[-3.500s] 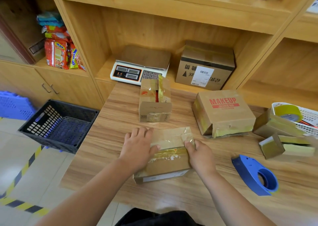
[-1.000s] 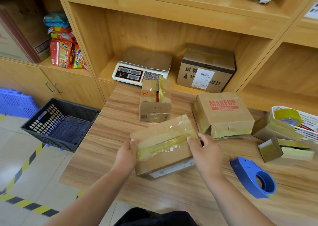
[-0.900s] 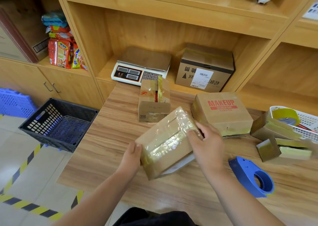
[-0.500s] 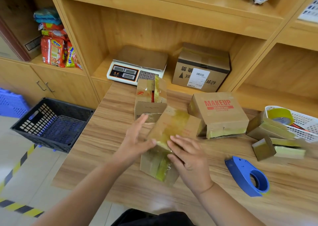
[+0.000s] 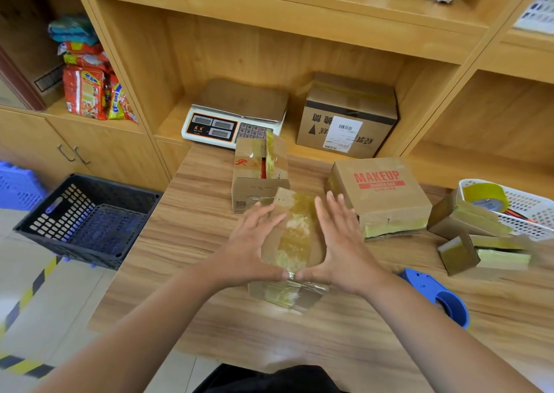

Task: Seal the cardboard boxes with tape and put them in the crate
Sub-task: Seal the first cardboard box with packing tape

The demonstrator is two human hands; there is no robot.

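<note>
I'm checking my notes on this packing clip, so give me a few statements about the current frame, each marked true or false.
1. The left hand and the right hand press with straight fingers on opposite sides of the taped box. True.
2. The black crate already holds a box. False: no box shows inside it.
3. The right hand holds the blue tape dispenser. False: it lies on the table beside the right forearm.
4. The MAKEUP box stands to the right of the taped box. True.
</note>
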